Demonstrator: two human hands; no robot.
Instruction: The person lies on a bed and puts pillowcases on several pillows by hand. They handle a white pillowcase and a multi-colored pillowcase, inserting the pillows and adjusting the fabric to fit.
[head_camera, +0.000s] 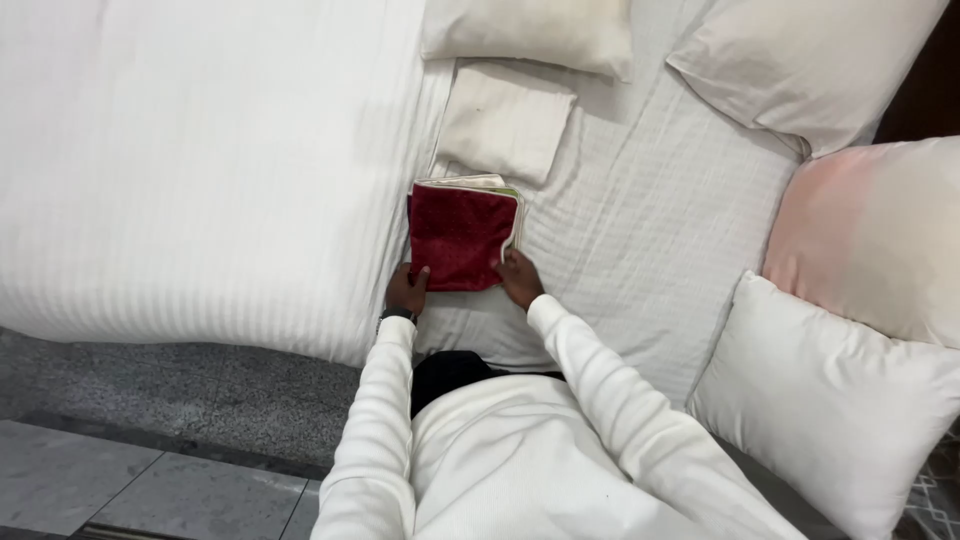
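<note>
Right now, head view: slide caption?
Both hands, left and right, grip a folded red cloth on a white bed.

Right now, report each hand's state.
Left hand: gripping the near left corner of the folded red cloth.
Right hand: gripping the near right corner of the same cloth, atop a pale folded stack.

red cloth (457, 238): plush, nappy fabric — matt
duvet (190, 160): white cotton, woven stripes, faint sheen
sheet (640, 220): white, creased — matt
pillows (830, 410): smooth matt cloth
floor (150, 400): speckled stone, dull
</note>
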